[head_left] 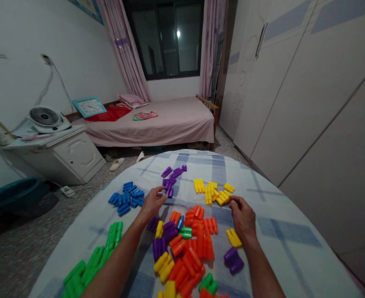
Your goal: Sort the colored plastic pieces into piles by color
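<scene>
Plastic toy blocks lie on a checked tablecloth (281,231), loosely grouped by colour. My left hand (153,203) reaches over the middle, its fingertips at a small cluster of purple blocks (170,182). Whether it holds one, I cannot tell. My right hand (242,217) rests at the near edge of the yellow blocks (211,192), with its fingers touching them. A mixed heap, mostly orange blocks (197,244), lies between my forearms. Blue blocks (125,198) sit to the left of the purple ones, and green blocks (89,265) line the near left.
The round table edge curves away on both sides. Tall cream wardrobe doors (309,82) stand to the right. On the left are a white cabinet (77,157) with a fan (45,118) and a teal basin (15,194). A pink bed (157,124) stands beyond, beneath a window.
</scene>
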{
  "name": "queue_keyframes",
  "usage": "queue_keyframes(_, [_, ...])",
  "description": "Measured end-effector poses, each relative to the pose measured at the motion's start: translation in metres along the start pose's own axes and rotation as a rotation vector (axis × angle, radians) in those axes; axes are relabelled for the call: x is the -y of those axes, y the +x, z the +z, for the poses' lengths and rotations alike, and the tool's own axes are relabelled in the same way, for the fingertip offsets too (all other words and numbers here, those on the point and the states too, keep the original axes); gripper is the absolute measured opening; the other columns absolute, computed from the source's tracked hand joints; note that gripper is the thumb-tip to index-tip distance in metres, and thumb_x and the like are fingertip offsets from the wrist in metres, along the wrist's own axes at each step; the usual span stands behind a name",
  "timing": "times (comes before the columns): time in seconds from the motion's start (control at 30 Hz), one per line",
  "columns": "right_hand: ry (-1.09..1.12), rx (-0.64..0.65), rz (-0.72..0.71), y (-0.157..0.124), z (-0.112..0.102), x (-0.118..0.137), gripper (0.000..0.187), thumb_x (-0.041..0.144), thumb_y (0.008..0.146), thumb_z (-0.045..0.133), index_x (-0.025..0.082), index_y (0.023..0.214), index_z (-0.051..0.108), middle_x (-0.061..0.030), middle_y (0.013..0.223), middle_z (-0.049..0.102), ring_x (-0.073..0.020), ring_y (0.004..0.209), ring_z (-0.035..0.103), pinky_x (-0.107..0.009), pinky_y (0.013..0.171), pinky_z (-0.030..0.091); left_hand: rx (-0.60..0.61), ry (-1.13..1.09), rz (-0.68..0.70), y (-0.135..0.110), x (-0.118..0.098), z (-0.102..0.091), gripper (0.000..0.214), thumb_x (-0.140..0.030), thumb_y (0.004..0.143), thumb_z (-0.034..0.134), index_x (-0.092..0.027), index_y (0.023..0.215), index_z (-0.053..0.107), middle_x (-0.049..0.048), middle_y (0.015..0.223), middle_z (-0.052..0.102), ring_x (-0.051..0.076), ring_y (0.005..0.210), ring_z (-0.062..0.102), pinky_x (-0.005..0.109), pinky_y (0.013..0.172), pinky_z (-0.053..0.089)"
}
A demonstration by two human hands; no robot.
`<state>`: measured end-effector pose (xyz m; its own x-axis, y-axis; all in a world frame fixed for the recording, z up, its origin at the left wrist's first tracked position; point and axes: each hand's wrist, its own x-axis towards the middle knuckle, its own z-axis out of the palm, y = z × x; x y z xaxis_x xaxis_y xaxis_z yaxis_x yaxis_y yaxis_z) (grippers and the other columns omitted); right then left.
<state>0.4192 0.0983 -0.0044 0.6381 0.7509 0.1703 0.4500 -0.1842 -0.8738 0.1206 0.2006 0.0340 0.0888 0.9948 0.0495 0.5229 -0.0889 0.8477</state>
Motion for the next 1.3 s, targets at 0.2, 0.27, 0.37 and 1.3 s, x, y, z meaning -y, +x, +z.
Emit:
queue_keyframes(0.2, [-0.004, 0.006, 0.010, 0.001, 0.000, 0.000, 0.033, 0.040, 0.076, 0.043, 0.022, 0.095, 0.065, -0.0043, 0.092, 0.069, -0.0216, 0.086, 0.062, -0.032, 0.078, 0.043, 0.166, 0.113, 0.012, -0.048, 0.007, -0.019, 0.044, -0.039, 0.074, 0.055, -0.012, 0.108, 0.062, 0.0106, 0.100, 0.065, 0.023, 0.089, 0.061, 0.036, 0.078, 0.050])
queue_keyframes(0.27, [-0.008, 0.005, 0.012, 0.000, 0.000, 0.001, 0.033, 0.040, 0.076, 0.043, 0.022, 0.094, 0.065, -0.0043, 0.092, 0.069, -0.0215, 0.085, 0.062, -0.032, 0.078, 0.043, 0.170, 0.195, 0.031, -0.062, 0.006, -0.027, 0.043, -0.036, 0.075, 0.054, -0.015, 0.111, 0.062, 0.0096, 0.102, 0.064, 0.023, 0.090, 0.060, 0.036, 0.081, 0.048])
queue_keyframes(0.37, [-0.011, -0.002, 0.013, 0.000, -0.001, 0.002, 0.034, 0.041, 0.076, 0.043, 0.022, 0.094, 0.065, -0.0048, 0.090, 0.069, -0.0213, 0.083, 0.062, -0.032, 0.077, 0.043, 0.215, 0.298, 0.074, -0.075, 0.005, -0.034, 0.041, -0.032, 0.074, 0.056, -0.016, 0.111, 0.063, 0.0091, 0.104, 0.063, 0.023, 0.094, 0.059, 0.037, 0.086, 0.045])
queue_keyframes(1.3, [0.003, 0.009, 0.010, -0.001, 0.000, 0.001, 0.034, 0.042, 0.076, 0.043, 0.022, 0.094, 0.065, -0.0047, 0.091, 0.069, -0.0213, 0.084, 0.062, -0.031, 0.075, 0.043, -0.080, -0.045, -0.005, -0.003, -0.014, -0.013, 0.058, -0.043, 0.067, 0.064, -0.014, 0.117, 0.059, 0.0147, 0.122, 0.057, 0.027, 0.108, 0.056, 0.039, 0.083, 0.050])
